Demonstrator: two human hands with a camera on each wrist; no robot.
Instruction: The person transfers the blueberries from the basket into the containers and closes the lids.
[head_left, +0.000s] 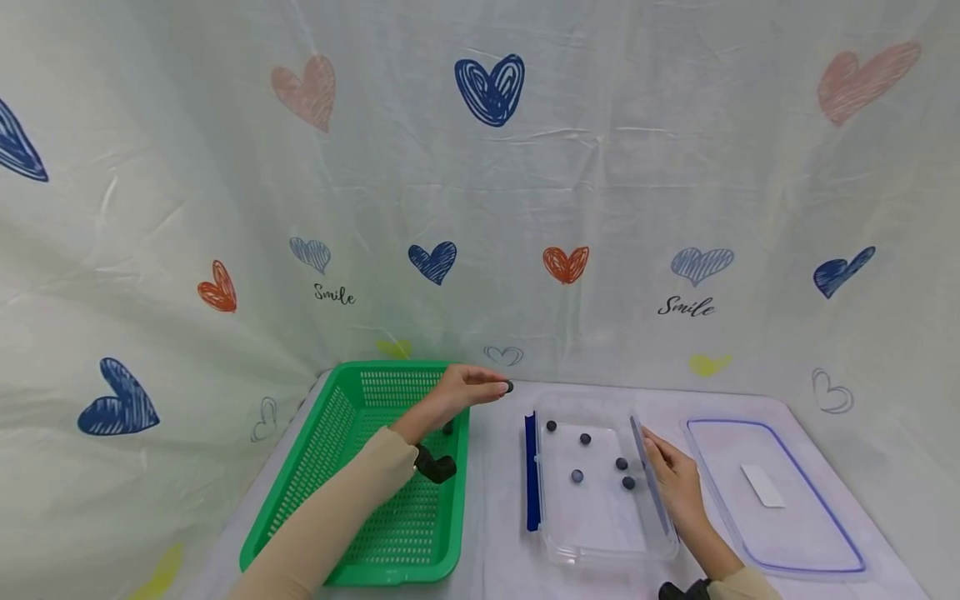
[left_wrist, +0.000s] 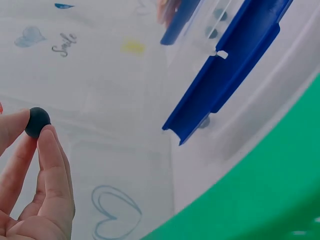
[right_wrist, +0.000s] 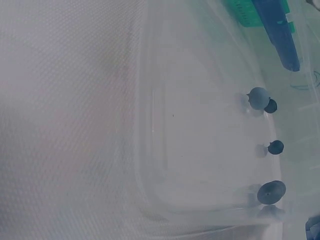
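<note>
Because the ball [left_wrist: 37, 122] is small, my left hand [head_left: 465, 387] pinches it; I cannot tell whether my right hand [head_left: 677, 479] grips or merely steadies the box flap [head_left: 656, 502].

Slvs [head_left: 341, 510] are beige, wrist cams [head_left: 437, 466] blk.

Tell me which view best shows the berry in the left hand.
Left wrist: the berry looks large and mostly uncovered in the left hand. The head view shows it small, partly covered; the right wrist view doesn't clearly show it.
</note>
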